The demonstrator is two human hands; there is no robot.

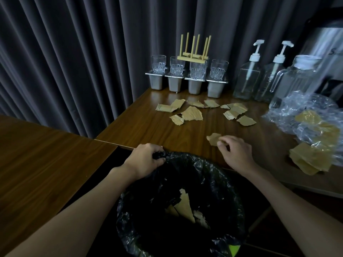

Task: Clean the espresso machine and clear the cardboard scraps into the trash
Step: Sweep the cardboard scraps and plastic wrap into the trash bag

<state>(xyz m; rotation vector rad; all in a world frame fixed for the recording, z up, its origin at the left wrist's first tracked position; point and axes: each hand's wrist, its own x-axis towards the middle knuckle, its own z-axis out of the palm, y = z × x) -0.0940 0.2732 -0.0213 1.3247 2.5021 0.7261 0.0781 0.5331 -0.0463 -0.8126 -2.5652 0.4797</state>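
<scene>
A trash bin lined with a black bag (213,175) stands below the table's front edge, with a few cardboard pieces (184,204) lying inside. My left hand (146,158) grips the bag's knotted rim at the bin's far left. My right hand (235,151) rests on the wooden table (148,125), its fingertips pinching a tan cardboard scrap (213,138). Several more scraps (193,114) lie scattered farther back on the table. The espresso machine (328,52) shows only partly at the right edge.
Four glasses sit on steel containers (187,78) at the back, with a wooden rack (194,51) on top. Two pump bottles (248,78) and a glass jug (295,78) stand to the right. Crumpled clear plastic (306,115) covers more cardboard (308,160). A second table (46,156) adjoins on the left.
</scene>
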